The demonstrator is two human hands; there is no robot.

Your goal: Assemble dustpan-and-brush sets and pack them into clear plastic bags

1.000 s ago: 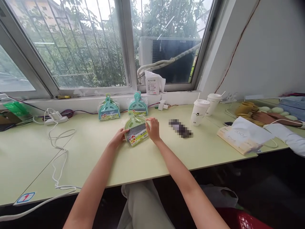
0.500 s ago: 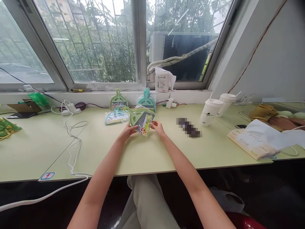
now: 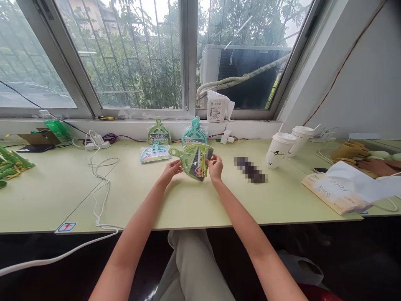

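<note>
A green mini dustpan and brush set (image 3: 189, 161) with a printed label is held up above the table, its handle pointing left. My left hand (image 3: 172, 170) grips its lower left side, fingers closed at the edge. On the right edge, by the label, my right hand (image 3: 215, 167) pinches it. Behind stand another green dustpan set (image 3: 158, 133) and several teal dustpan sets (image 3: 194, 133), leaning at the sill. A light blue dustpan set (image 3: 155, 153) in clear wrapping lies flat to the left.
White cups with straws (image 3: 278, 150) stand at the right, near a tissue pack (image 3: 336, 190). A white cable (image 3: 108, 188) crosses the table on the left by a power strip (image 3: 97, 144). Another person's hand (image 3: 377, 167) rests far right. A pixelated dark patch (image 3: 250, 169) lies right of centre.
The held green dustpan set has moved slightly right and turned, so its label stands more upright. My right hand has shifted up and right with it. The view has moved a little.
</note>
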